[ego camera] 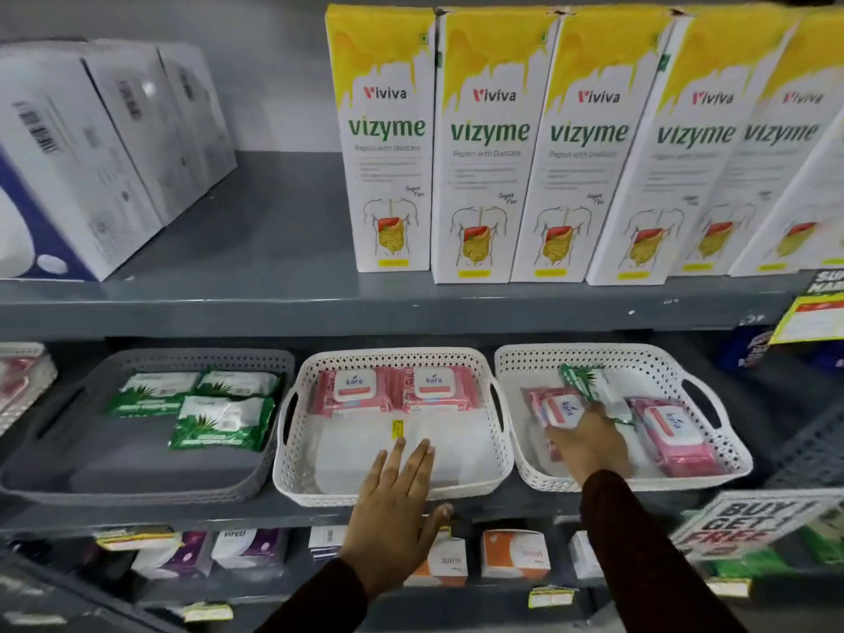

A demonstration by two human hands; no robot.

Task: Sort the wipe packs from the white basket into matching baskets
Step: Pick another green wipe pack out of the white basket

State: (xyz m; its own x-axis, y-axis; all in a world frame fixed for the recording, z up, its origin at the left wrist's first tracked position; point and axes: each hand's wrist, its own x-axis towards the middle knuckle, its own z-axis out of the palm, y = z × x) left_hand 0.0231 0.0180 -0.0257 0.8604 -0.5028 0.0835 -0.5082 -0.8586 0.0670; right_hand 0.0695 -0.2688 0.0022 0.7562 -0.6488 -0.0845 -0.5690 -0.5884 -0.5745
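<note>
The grey basket (pixel 150 363) on the left has three green packs (pixel 219 420), and the middle white basket (pixel 397 358) has two pink packs (pixel 392 390). The left hand (pixel 392 518) lies flat and open on the middle basket's front rim, holding nothing. The right hand (pixel 589 443) reaches into the right white basket (pixel 639 354), fingers curled onto a pink pack (pixel 555 406) beside a green pack (pixel 589 381); I think it must grip it and carry it to the middle basket.

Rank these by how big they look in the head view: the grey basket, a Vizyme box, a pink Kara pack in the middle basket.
1. Grey basket, though the leftmost Vizyme box looks close to it; nearness makes that unsure.
2. Vizyme box.
3. Pink Kara pack, clearly smallest.
</note>
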